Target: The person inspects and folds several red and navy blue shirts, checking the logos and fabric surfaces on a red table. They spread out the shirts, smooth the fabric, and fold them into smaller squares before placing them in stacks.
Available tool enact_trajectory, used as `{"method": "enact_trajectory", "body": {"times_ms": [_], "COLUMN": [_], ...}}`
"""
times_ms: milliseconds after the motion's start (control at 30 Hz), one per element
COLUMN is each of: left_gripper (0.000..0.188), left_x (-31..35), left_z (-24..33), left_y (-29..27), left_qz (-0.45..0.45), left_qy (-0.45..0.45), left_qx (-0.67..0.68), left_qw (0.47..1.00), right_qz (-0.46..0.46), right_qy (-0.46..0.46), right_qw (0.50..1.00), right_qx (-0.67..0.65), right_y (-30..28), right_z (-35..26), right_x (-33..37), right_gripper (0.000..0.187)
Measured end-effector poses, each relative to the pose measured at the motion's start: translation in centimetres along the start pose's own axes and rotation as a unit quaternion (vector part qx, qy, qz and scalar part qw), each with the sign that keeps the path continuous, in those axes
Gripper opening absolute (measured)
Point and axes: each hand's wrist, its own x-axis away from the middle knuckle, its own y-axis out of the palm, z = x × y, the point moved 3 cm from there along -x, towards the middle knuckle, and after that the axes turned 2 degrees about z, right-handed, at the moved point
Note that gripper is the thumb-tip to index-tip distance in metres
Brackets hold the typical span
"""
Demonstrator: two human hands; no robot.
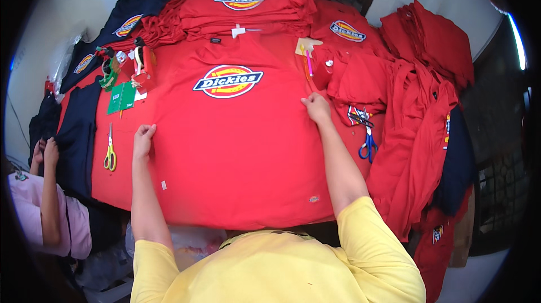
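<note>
A red T-shirt (239,151) with a large oval chest print lies spread flat in front of me, its neck end away from me and its hem towards me. My left hand (145,138) is closed at the shirt's left side edge, the fingers curled on the cloth. At the right side edge, a little farther up, my right hand (318,108) pinches the fabric. A small white tag (164,185) shows on the lower left of the shirt, and a small patch (314,199) near the hem at right.
Stacked red shirts (248,13) stand at the back, with more red garments (414,123) heaped at right. Yellow-handled scissors (110,154), a green notebook (122,98) and a tape dispenser (144,66) lie left; blue-handled scissors (368,142) right. A co-worker's hands (46,154) handle dark cloth (79,139).
</note>
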Motion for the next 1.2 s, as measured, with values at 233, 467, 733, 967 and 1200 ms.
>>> {"method": "enact_trajectory", "body": {"times_ms": [233,467,733,967,1200], "left_gripper": [0.016,0.023,0.019,0.024,0.031], "left_x": [12.1,3.4,9.1,14.3,12.6], "left_z": [15.4,23.1,21.0,1.3,-2.7], "left_y": [-6.1,-9.8,-13.3,-8.9,-5.8], "left_qz": [-0.027,0.025,0.083,0.134,0.183], "left_qy": [0.147,0.238,0.251,0.013,-0.095], "left_qx": [0.289,0.259,0.090,-0.009,-0.179], "left_qw": [0.946,0.936,0.960,0.991,0.962], "right_qz": [-0.183,-0.004,0.003,-0.251,-0.260], "right_qy": [-0.137,-0.156,-0.149,0.028,0.000], "right_qw": [0.725,0.775,0.859,0.926,0.941], "right_qx": [-0.650,-0.612,-0.489,-0.281,-0.219], "right_y": [-18.2,-18.5,-18.8,-7.8,-5.6], "right_z": [-9.0,-13.7,-13.9,-1.3,-0.6], "right_x": [6.4,-3.8,6.7,20.5,20.2], "right_gripper": [0.057,0.015,0.013,0.021,0.030]}}
